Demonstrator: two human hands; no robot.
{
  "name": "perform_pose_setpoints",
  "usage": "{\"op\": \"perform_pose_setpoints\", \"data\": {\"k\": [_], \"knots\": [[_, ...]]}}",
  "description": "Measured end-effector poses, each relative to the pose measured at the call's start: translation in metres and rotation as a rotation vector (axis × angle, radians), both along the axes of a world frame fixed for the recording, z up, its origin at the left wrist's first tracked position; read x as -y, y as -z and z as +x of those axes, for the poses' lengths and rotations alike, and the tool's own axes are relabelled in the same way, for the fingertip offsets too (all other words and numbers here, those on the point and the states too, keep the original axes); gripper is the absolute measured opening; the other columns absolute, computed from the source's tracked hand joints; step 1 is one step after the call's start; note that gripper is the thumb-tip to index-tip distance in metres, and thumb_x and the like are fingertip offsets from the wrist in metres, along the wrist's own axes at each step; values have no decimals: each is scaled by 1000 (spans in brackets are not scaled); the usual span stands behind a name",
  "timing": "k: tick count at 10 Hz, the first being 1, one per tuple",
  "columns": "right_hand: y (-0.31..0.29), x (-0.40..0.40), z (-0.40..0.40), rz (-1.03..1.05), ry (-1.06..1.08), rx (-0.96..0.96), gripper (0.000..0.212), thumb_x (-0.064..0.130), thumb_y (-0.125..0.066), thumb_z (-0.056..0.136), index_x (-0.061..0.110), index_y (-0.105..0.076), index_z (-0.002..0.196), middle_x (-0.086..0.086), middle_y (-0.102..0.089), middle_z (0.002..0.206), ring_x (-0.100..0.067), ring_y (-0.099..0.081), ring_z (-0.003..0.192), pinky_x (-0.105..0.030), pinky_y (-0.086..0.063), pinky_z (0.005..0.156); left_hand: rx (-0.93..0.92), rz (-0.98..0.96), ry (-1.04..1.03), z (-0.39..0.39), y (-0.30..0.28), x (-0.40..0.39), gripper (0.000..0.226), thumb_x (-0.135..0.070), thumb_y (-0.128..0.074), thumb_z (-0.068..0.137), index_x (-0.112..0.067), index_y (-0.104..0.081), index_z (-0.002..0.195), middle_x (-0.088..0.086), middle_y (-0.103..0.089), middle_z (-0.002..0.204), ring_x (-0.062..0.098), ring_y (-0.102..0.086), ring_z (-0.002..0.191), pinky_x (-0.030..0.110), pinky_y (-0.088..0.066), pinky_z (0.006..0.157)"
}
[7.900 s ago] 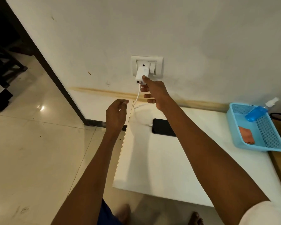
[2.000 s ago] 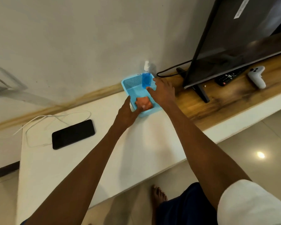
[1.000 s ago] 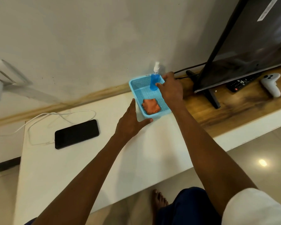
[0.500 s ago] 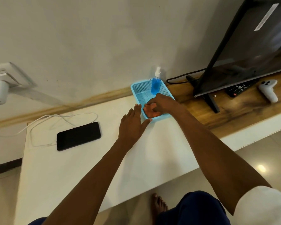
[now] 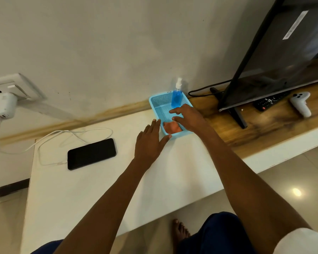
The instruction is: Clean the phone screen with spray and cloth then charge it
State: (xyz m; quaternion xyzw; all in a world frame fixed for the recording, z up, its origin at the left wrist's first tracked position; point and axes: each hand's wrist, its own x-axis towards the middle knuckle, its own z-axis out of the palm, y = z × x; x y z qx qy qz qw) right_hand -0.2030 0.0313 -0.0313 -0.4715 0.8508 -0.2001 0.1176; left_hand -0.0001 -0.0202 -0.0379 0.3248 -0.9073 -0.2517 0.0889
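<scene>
A black phone [image 5: 91, 153] lies screen up on the white table [image 5: 99, 195], with a white cable [image 5: 62, 133] at its left end running to a white charger [image 5: 2, 106] in the wall socket. A blue basket [image 5: 158, 101] at the wall holds a blue spray bottle [image 5: 176, 98] and an orange cloth [image 5: 171, 127]. My right hand [image 5: 188, 117] hovers over the basket with fingers spread, just above the cloth, holding nothing. My left hand [image 5: 151, 142] lies flat and open against the basket's near left corner.
A wooden shelf [image 5: 255, 123] to the right carries a black TV [image 5: 283, 52] on a stand, a black remote [image 5: 270, 102] and a white game controller [image 5: 301, 105]. A black cable [image 5: 206, 88] runs behind the basket. Tiled floor and my bare foot [image 5: 180, 233] lie below.
My right hand has lifted off the orange cloth and opened above the basket. My left hand has stayed flat beside the basket. Earlier, my right hand was at the charger in the socket.
</scene>
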Motion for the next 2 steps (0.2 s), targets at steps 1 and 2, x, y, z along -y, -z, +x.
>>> {"op": "perform_pose_setpoints", "data": {"k": [1,2], "knots": [[-11,-23,27,-222,171,-25,30,38,-58,96,30,-61,126,2,-60,131,-16,-57,114,-27,-46,95,7,-37,-8,19,-3,-3,73,-60,-38,98,-22,-19,157,0,-22,164,21,-27,149,43,-27,120],[-19,-46,76,-383,202,91,28,40,-53,99,26,-62,121,2,-63,121,-14,-59,108,-31,-52,92,13,-49,-44,51,-3,-13,75,-59,-41,97,-19,-22,157,1,-25,163,20,-30,148,40,-29,119]]}}
